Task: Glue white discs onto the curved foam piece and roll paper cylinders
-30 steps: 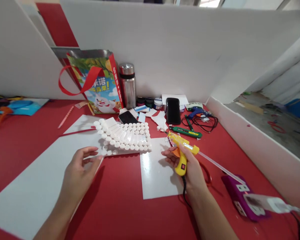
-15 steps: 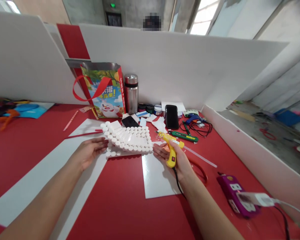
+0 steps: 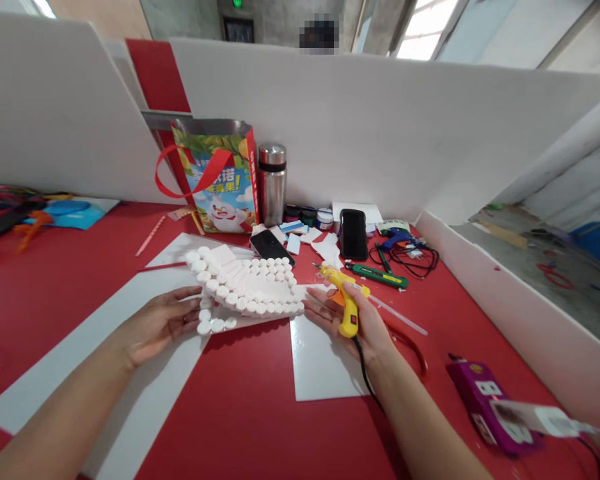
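A white model [image 3: 260, 290] edged with rows of small round white pieces is tilted between my hands, with a curved row of flat strips rising at its left. My left hand [image 3: 160, 323] grips its left edge, the thumb side uppermost and some fingertips hidden behind it. In my right hand [image 3: 367, 327] lies a yellow hot glue gun [image 3: 349, 310], its nozzle pointing away to the left. A clear glue stick [image 3: 400, 315] sticks out of its back. The outstretched fingertips of that hand touch the model's right corner.
A white sheet [image 3: 325, 367] lies under my right hand. Behind are a phone [image 3: 273, 247], a black device [image 3: 353, 235], a green cutter [image 3: 380, 275], a steel bottle [image 3: 273, 187] and a gift bag [image 3: 220, 180]. A purple power block [image 3: 495, 407] is at right.
The model's left end has come nearer to me and turned, along with my left hand. My right hand keeps the glue gun by the model's right corner. The view has shifted slightly.
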